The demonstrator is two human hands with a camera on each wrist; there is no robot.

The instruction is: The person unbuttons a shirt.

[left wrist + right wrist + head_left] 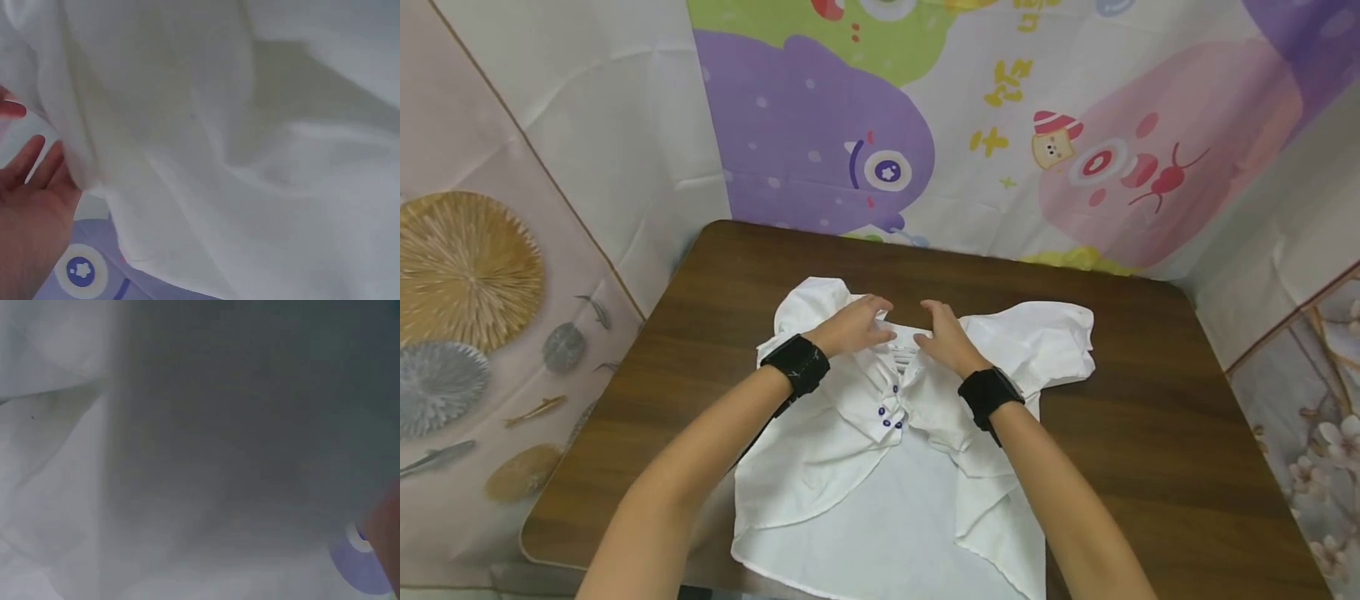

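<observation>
A white short-sleeved blouse (850, 467) lies spread on the table, its front parted toward the hem. Several dark blue buttons (887, 412) show below the neckline. At the left side of the collar (907, 335) is my left hand (853, 325), thumb and fingers spread apart. Opposite it, my right hand (951, 337) rests on the right side of the neckline, likewise with thumb apart from fingers. In the left wrist view, straight fingers of the left hand (37, 194) meet the edge of white cloth (187, 156). White cloth (56, 487) covers most of the right wrist view.
Beneath the blouse is a dark brown wooden table (1150, 433) with rounded corners. A cartoon-printed cloth (985, 192) hangs behind it. Patterned curtains (587, 142) close in at both sides. Each wrist wears a black strap (797, 364).
</observation>
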